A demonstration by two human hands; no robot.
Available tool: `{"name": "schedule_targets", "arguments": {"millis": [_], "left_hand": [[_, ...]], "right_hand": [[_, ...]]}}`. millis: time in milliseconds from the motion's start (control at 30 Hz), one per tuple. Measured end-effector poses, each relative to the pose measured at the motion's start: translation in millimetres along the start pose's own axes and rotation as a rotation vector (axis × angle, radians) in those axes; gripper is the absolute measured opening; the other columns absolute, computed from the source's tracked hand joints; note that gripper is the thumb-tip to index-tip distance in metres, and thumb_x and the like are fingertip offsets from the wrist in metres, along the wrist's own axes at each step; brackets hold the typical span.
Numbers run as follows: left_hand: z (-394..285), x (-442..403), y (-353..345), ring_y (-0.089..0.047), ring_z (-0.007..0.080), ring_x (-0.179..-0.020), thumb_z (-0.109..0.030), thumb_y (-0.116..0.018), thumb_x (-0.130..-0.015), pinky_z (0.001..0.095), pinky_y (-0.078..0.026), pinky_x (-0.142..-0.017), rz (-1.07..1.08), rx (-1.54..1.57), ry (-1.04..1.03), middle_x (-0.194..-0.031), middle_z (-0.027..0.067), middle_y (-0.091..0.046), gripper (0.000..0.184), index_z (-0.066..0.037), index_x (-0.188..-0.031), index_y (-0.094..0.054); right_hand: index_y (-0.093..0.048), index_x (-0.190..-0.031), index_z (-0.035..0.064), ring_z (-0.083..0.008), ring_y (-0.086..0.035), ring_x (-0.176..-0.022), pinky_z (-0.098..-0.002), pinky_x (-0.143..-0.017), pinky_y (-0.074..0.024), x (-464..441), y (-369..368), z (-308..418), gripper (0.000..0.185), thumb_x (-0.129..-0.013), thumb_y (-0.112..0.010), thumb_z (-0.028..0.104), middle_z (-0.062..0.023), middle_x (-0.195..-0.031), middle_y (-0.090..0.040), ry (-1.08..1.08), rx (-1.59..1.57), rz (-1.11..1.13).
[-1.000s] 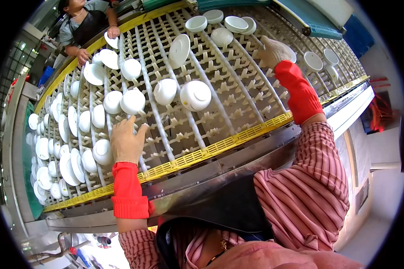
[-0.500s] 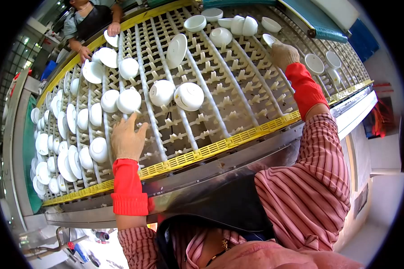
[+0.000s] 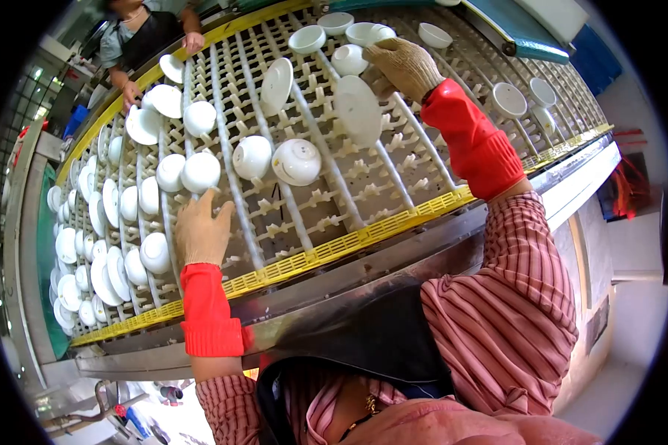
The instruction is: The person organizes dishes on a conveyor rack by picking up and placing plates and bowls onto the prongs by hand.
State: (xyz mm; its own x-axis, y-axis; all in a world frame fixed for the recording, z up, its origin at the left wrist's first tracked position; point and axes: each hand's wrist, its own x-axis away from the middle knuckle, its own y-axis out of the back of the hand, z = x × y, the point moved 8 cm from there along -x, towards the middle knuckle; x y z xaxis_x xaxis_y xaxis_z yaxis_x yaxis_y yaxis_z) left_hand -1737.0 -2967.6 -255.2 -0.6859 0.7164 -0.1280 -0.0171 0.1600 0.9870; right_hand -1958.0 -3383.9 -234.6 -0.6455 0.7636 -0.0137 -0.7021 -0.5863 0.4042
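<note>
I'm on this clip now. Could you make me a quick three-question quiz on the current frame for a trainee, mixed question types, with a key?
1. True or false: the right hand reaches farther across the peg conveyor than the left hand does.
2. Multiple choice: what colour is the conveyor's near edge strip?
A) blue
B) yellow
C) black
3. Fill in the blank: just beyond the left hand sits a rounded white ____.

Key:
1. True
2. B
3. bowl
</note>
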Motion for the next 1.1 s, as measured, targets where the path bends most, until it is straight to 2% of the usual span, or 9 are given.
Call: {"name": "schedule_targets", "arguments": {"millis": [133,300,400,500,700,800,867,933,1100], "left_hand": [[-5,-1,-3,-0.068,0.0474,-0.119,-0.038,-0.079,-0.098,0.0560,-0.054,-0.104,-0.030,0.001,-0.030,-0.119,0.0252,-0.076,0.049,-0.005,-0.133,-0.077],[-20,0,-10,-0.069,0.0455,-0.116,-0.038,-0.081,-0.097,0.0546,-0.054,-0.103,-0.110,-0.011,-0.132,-0.118,0.0238,-0.077,0.054,-0.001,-0.136,-0.076],[-40,0,-20,-0.069,0.0448,-0.116,-0.038,-0.081,-0.097,0.0536,-0.055,-0.104,-0.121,0.007,-0.180,-0.120,0.0229,-0.077,0.054,-0.001,-0.136,-0.076],[-59,3,-26,-0.069,0.0448,-0.117,-0.037,-0.081,-0.098,0.0529,-0.055,-0.106,-0.121,-0.045,-0.237,-0.122,0.0224,-0.078,0.052,-0.001,-0.136,-0.076],[-53,-1,-31,-0.071,0.0448,-0.117,-0.038,-0.081,-0.098,0.0524,-0.055,-0.107,-0.117,0.010,-0.204,-0.124,0.0231,-0.079,0.051,-0.001,-0.135,-0.078],[-47,-1,-35,-0.072,0.0441,-0.116,-0.038,-0.081,-0.098,0.0522,-0.056,-0.105,-0.084,0.056,-0.165,-0.123,0.0221,-0.080,0.052,-0.001,-0.135,-0.078],[-49,-2,-30,-0.073,0.0439,-0.115,-0.038,-0.081,-0.099,0.0519,-0.056,-0.105,-0.055,0.066,-0.121,-0.123,0.0212,-0.080,0.051,-0.001,-0.134,-0.078],[-49,-1,-29,-0.073,0.0435,-0.116,-0.037,-0.080,-0.099,0.0516,-0.056,-0.105,-0.056,0.062,-0.117,-0.124,0.0207,-0.080,0.050,-0.001,-0.134,-0.078],[-53,-5,-33,-0.072,0.0431,-0.117,-0.036,-0.079,-0.101,0.0519,-0.056,-0.105,-0.073,0.026,-0.110,-0.125,0.0214,-0.080,0.049,0.000,-0.134,-0.077]], "right_hand": [[-0.081,-0.125,0.0071,-0.0357,-0.083,-0.095,-0.0458,-0.085,-0.0647,-15,69,-17,0.048,-0.105,-0.069,0.049,-0.0194,-0.105,-0.084,0.263,0.702,-0.375],[-0.067,-0.140,0.0071,-0.0379,-0.078,-0.118,-0.0519,-0.099,-0.0615,10,179,-130,0.056,-0.099,-0.074,0.045,-0.0185,-0.122,-0.082,-0.234,1.214,-0.385],[-0.064,-0.149,0.0091,-0.0398,-0.076,-0.125,-0.0533,-0.103,-0.0601,21,206,-192,0.056,-0.103,-0.068,0.039,-0.0220,-0.126,-0.080,0.144,1.264,-0.610],[-0.061,-0.157,0.0107,-0.0407,-0.074,-0.128,-0.0513,-0.109,-0.0576,22,216,-204,0.062,-0.102,-0.068,0.040,-0.0242,-0.133,-0.077,-0.232,1.122,-0.396],[-0.072,-0.143,0.0077,-0.0437,-0.073,-0.127,-0.0490,-0.107,-0.0591,7,165,-137,0.047,-0.100,-0.074,0.026,-0.0225,-0.140,-0.076,0.175,0.449,-0.139],[-0.073,-0.136,0.0010,-0.0351,-0.078,-0.119,-0.0438,-0.097,-0.0624,13,137,-106,0.041,-0.107,-0.070,0.029,-0.0148,-0.128,-0.081,0.562,0.691,-0.084],[-0.073,-0.133,-0.0009,-0.0314,-0.080,-0.114,-0.0412,-0.091,-0.0640,4,140,-107,0.041,-0.110,-0.067,0.033,-0.0119,-0.120,-0.083,0.359,0.534,-0.127],[-0.074,-0.134,0.0020,-0.0327,-0.080,-0.111,-0.0407,-0.089,-0.0639,6,145,-157,0.040,-0.110,-0.067,0.033,-0.0132,-0.116,-0.083,-0.339,-0.202,-0.209],[-0.068,-0.148,0.0048,-0.0370,-0.081,-0.112,-0.0464,-0.097,-0.0641,1,261,-180,0.060,-0.101,-0.077,0.041,-0.0195,-0.119,-0.084,-0.030,1.043,-0.723]]}}
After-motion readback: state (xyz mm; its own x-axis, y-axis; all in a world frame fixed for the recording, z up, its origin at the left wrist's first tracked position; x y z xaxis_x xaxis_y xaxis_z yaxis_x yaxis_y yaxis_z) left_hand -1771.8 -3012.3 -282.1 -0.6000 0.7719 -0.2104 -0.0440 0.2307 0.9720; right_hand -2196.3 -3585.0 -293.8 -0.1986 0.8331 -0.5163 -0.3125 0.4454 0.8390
